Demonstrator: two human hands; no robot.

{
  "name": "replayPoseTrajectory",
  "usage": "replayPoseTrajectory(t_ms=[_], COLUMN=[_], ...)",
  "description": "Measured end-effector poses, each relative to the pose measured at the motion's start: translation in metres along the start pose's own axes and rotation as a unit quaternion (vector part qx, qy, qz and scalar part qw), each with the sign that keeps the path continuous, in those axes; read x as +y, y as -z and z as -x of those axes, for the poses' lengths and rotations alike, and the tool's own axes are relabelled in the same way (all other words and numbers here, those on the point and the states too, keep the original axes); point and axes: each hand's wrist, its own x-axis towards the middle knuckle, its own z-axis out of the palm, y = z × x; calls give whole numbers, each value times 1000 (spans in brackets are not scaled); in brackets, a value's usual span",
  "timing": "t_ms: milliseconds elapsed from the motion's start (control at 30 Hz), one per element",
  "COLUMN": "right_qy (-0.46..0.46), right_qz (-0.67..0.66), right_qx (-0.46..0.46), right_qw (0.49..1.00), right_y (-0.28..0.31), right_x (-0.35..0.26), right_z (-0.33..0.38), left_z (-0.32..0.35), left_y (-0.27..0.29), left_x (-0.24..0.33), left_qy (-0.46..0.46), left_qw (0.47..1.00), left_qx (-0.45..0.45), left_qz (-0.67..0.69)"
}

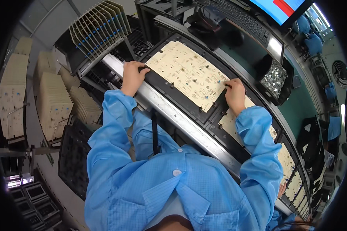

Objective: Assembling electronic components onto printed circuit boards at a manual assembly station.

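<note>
A cream circuit board (pixel 189 73) with small components and blue parts lies flat in a black carrier tray (pixel 162 79) on a metal-edged line. Small dark clips stand along the board's edges. My left hand (pixel 133 78) is at the board's left corner, thumb and forefinger closed around a small dark piece that I cannot make out. At the right edge of the same board, my right hand (pixel 235 94) pinches with its fingertips; what lies between them is hidden.
More cream boards (pixel 289 163) continue down the line at right, where a co-worker's hand (pixel 282 189) shows. Upright boards fill a rack (pixel 100 32) at upper left and stacks (pixel 52 102) at left. Beyond the line are a keyboard (pixel 239 17) and a black bin (pixel 275 79) of shiny pieces.
</note>
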Motion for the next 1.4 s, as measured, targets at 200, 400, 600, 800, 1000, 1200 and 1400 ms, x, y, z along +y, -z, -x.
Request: replayPoseTrajectory(t_ms=[200,400,600,800,1000,1200,1400], right_qy=[37,-27,86,134,134,-55,-77], right_qz=[-62,-71,-65,-25,-66,4,92], right_qx=[-54,-95,-95,-106,-120,-160,-93], right_qw=[996,993,990,985,981,986,988], right_y=[14,24,-3,-49,-58,-63,-73], right_x=[0,6,-15,-28,-18,-62,-103], right_z=[-5,-25,-74,-125,-137,-129,-126], left_z=[2,-11,-17,-29,-45,-80,-108], left_y=[2,8,-3,-1,1,5,9], left_x=[-7,-22,-9,-18,-21,-49,-44], left_qy=[-17,-84,-127,-15,-37,-56,-250], left_qw=[999,988,990,993,992,951,923], left_qx=[34,-62,4,18,-61,-212,-281], left_qz=[2,117,57,114,104,217,80])
